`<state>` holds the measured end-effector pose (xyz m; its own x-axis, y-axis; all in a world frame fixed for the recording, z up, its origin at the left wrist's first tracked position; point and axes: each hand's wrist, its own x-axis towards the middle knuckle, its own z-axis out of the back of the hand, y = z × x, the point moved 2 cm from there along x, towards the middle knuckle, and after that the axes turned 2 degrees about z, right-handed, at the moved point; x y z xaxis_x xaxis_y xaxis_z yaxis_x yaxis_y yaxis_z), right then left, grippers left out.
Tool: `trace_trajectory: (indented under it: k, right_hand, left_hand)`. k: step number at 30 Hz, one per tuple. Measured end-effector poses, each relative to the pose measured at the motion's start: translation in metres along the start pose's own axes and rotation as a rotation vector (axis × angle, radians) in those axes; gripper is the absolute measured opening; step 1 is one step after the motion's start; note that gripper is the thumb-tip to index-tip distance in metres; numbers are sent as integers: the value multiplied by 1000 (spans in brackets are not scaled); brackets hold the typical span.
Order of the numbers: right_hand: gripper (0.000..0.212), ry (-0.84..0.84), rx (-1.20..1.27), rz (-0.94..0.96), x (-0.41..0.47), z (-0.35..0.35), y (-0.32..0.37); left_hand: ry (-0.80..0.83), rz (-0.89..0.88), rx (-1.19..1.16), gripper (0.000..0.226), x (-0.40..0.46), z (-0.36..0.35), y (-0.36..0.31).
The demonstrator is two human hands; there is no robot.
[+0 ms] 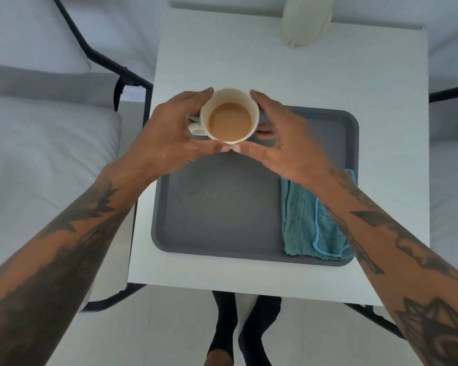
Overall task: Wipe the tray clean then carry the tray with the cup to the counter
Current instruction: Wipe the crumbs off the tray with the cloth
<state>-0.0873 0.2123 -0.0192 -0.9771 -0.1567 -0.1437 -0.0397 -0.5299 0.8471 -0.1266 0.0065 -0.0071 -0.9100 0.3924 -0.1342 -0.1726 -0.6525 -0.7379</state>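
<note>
Both hands are cupping a white cup (229,115) of light brown drink over the far left part of a grey tray (222,233). The left hand (167,136) is wrapping the cup's left side, fingers curved and slightly spread, the index tip lying at the far rim and the thumb reaching under the near side. The right hand (283,143) is mirroring it on the other side, its fingers curled loosely round the wall and its thumb meeting the left thumb just below the near rim. The cup's handle is sticking out to the left, partly hidden behind the left fingers. The hands are covering the cup's base, so I cannot tell whether it is resting on the tray or lifted clear of it.

Nearer than the thumbs, the tray's floor is showing a faint smeared patch, hard to make out. A folded teal cloth (306,223) with a light blue edge is lying in the tray's near right corner, below the right wrist, which is crossing over its top right part. The tray is sitting on a small white table (288,83). Beyond the fingertips, at the table's far edge, a ribbed cream object (306,19) is standing, cut off by the top of the frame.
</note>
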Motion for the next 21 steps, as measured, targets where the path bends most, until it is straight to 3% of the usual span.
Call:
trace_trajectory:
  k: [4, 12, 17, 19, 21]
  right_hand:
    - [93, 33, -2, 19, 15, -26, 21]
    - [92, 42, 5, 25, 35, -54, 31]
    - [90, 72, -39, -11, 30, -53, 35]
    - [84, 59, -158, -18, 16, -41, 34]
    - [68, -98, -296, -45, -21, -19, 25]
  left_hand:
    - [-27, 13, 2, 84, -10, 25, 20]
    - [-15, 104, -19, 106, -10, 43, 54]
    - [22, 105, -32, 106, -10, 39, 59]
    - [-30, 111, 54, 108, -17, 40, 59]
    - [-226, 52, 120, 91, -42, 37, 54]
